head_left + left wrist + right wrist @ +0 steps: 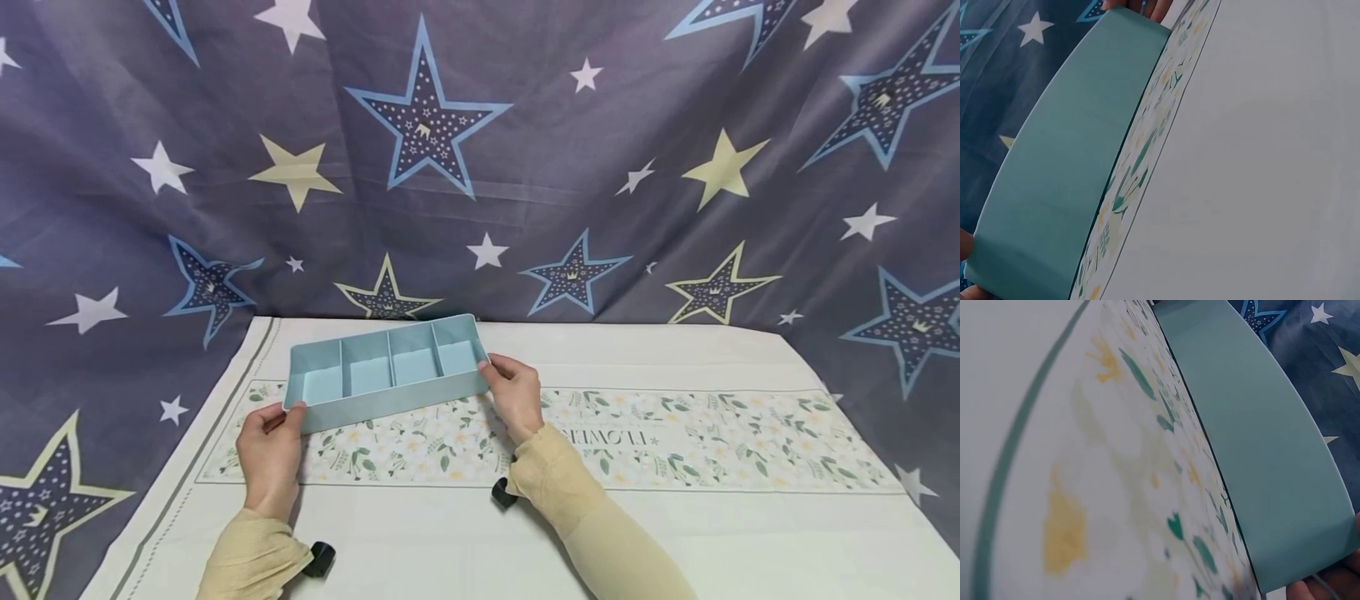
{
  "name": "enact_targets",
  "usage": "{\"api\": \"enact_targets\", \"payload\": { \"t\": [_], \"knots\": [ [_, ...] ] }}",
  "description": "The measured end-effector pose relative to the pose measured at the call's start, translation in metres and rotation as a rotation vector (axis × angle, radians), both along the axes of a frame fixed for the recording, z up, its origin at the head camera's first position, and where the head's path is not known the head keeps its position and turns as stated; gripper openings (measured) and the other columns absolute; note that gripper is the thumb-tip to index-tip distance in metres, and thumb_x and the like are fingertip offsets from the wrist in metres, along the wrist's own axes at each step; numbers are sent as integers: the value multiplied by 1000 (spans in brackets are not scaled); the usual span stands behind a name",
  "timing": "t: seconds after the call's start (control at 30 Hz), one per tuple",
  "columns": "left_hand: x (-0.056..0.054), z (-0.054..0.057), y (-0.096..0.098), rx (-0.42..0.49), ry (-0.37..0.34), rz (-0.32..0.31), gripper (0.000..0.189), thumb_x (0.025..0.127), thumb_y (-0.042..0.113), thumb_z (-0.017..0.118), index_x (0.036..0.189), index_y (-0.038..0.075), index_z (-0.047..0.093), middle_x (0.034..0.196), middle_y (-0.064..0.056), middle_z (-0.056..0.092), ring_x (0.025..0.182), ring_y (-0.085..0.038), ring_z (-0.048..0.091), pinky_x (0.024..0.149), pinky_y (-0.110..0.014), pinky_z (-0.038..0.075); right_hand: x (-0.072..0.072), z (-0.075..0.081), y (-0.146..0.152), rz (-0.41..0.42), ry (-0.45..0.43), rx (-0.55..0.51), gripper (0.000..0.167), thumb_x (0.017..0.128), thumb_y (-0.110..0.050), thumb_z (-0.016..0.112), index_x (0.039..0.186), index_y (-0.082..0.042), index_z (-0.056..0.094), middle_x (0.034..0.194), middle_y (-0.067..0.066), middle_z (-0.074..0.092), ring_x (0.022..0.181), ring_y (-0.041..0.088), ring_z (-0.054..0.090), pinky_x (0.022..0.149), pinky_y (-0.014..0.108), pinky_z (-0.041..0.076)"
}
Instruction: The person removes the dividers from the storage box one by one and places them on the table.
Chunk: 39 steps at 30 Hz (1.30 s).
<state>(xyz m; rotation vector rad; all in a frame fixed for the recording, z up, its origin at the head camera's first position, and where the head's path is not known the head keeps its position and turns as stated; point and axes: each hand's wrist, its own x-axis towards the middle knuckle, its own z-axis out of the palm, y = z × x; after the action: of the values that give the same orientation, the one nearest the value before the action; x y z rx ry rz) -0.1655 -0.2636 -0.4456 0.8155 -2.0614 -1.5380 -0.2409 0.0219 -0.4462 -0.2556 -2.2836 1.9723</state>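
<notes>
A light blue storage tray (pixel 397 398) with several compartments in a row lies at a slant over the left part of the table. No objects show inside its compartments. My left hand (pixel 270 454) grips its left end, thumb on the front corner. At the opposite end, my right hand (pixel 516 396) holds the right corner, thumb on the rim. The left wrist view shows the tray's long smooth side (pixel 1066 156), with fingertips at both ends. The right wrist view has the same side (pixel 1254 425), the right fingers (pixel 1329 584) at its lower corner. Whether the tray touches the cloth, I cannot tell.
A white tablecloth (pixel 420 533) with a floral printed band (pixel 705 442) covers the table. Behind it hangs a dark curtain (pixel 540 183) with a star pattern. Black wrist devices (pixel 321 559) sit at both sleeves.
</notes>
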Motion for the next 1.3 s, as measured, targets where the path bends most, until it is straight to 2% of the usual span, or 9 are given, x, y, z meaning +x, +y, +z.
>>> {"api": "enact_targets", "payload": {
  "t": [0.17, 0.33, 0.6, 0.87, 1.1, 1.3],
  "knots": [
    [-2, -1, 2, -13, -5, -14, 43, 99, 23, 62, 129, -7, 55, 118, -17, 58, 93, -7, 50, 76, -15, 41, 0, 0, 2, 0, 5, 4, 32, 97, -22, 69, 124, -6, 72, 118, 12, 74, 112, 25, 70, 98, 42, 56],
    [-1, 0, 6, -14, -9, -37, 42, 100, 22, 60, 131, -7, 53, 120, -17, 57, 99, -13, 53, 72, -10, 40, 3, 0, 7, 14, 8, 24, 33, 98, -23, 68, 125, -5, 71, 121, 12, 73, 113, 26, 69, 98, 43, 56],
    [-3, 0, 10, -4, -15, -37, 43, 100, 22, 60, 132, -6, 53, 122, -18, 58, 99, -11, 53, 73, -9, 40, 5, 0, 12, 19, 16, 20, 33, 98, -23, 68, 125, -5, 71, 121, 13, 73, 114, 27, 70, 98, 44, 56],
    [-6, 1, 13, 1, -36, -52, 46, 100, 23, 59, 134, -7, 52, 126, -22, 57, 107, -20, 55, 75, -12, 41, 5, -1, 17, 2, 8, 35, 34, 98, -24, 68, 126, -6, 71, 122, 12, 73, 113, 26, 70, 97, 42, 57],
    [-8, 1, 14, 17, -26, -60, 48, 100, 24, 61, 134, -8, 51, 124, -21, 56, 106, -20, 54, 76, -14, 41, 4, -2, 19, -2, 10, 30, 32, 98, -23, 67, 125, -6, 71, 120, 11, 74, 111, 24, 70, 96, 42, 57],
    [-8, 0, 16, 15, -29, -60, 46, 100, 24, 61, 132, -8, 52, 123, -20, 57, 105, -19, 54, 72, -10, 40, 4, -2, 21, -7, 13, 39, 33, 98, -24, 68, 125, -6, 72, 119, 10, 74, 110, 24, 70, 95, 42, 57]
  ]
}}
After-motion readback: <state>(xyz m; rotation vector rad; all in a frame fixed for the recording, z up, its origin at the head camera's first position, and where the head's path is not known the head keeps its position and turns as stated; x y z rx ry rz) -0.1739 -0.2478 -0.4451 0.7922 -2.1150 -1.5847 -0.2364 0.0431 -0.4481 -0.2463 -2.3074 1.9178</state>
